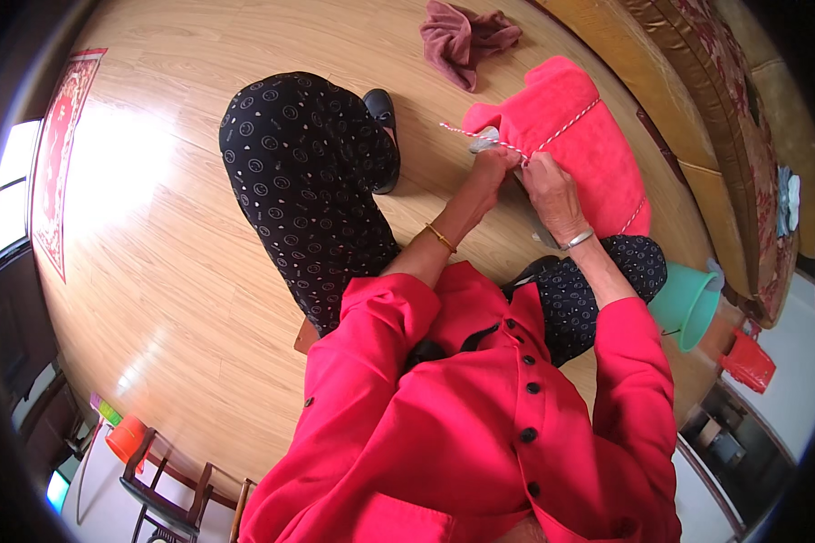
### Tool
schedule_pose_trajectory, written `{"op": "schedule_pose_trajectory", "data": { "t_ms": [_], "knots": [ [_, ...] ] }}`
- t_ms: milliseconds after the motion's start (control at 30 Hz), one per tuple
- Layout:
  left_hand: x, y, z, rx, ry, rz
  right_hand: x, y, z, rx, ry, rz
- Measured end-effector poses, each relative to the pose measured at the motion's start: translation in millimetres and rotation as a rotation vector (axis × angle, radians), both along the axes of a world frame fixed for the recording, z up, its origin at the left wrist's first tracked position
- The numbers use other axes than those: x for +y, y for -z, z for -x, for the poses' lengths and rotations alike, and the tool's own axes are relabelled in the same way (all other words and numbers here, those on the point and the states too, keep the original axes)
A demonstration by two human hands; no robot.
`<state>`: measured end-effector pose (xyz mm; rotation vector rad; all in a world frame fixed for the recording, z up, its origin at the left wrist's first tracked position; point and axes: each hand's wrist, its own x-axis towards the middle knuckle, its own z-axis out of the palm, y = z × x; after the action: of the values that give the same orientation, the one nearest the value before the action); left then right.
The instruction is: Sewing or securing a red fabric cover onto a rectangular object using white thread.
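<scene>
A bright pink plush cloth point(594, 153) is wrapped over a bulky object near my right knee. A red-and-white twisted cord point(570, 124) crosses the cloth, and a second stretch of it shows lower down. My left hand point(494, 175) pinches the cord close to where its loose end runs off to the left. Right beside it, my right hand point(551, 193) has its fingertips on the same cord, close to touching the left ones. A greyish piece point(485, 139) shows under the cloth's left edge, partly hidden; what it is I cannot tell.
A crumpled brownish-pink cloth point(465, 42) lies on the wooden floor beyond. The sofa point(659, 88) borders the right side. A green plastic bucket point(682, 305) stands by my right knee. An orange bucket point(128, 438) and a wooden chair point(159, 506) are at lower left.
</scene>
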<state>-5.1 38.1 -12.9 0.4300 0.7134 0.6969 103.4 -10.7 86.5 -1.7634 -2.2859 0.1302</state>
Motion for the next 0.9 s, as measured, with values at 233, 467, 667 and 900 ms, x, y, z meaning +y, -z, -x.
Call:
{"op": "schedule_pose_trajectory", "data": {
  "t_ms": [233,467,667,900],
  "knots": [
    [6,-10,11,0.048,0.153,-0.128,5,6,-5,0.166,0.042,-0.091],
    [-2,-17,-4,0.076,-0.029,-0.084,-4,14,3,0.086,0.12,-0.09],
    [-3,-15,-7,0.169,-0.083,-0.147,-20,9,25,0.798,0.74,0.271],
    [-1,-16,-4,0.139,-0.059,-0.095,-8,29,36,1.215,0.924,0.22]
  ]
}}
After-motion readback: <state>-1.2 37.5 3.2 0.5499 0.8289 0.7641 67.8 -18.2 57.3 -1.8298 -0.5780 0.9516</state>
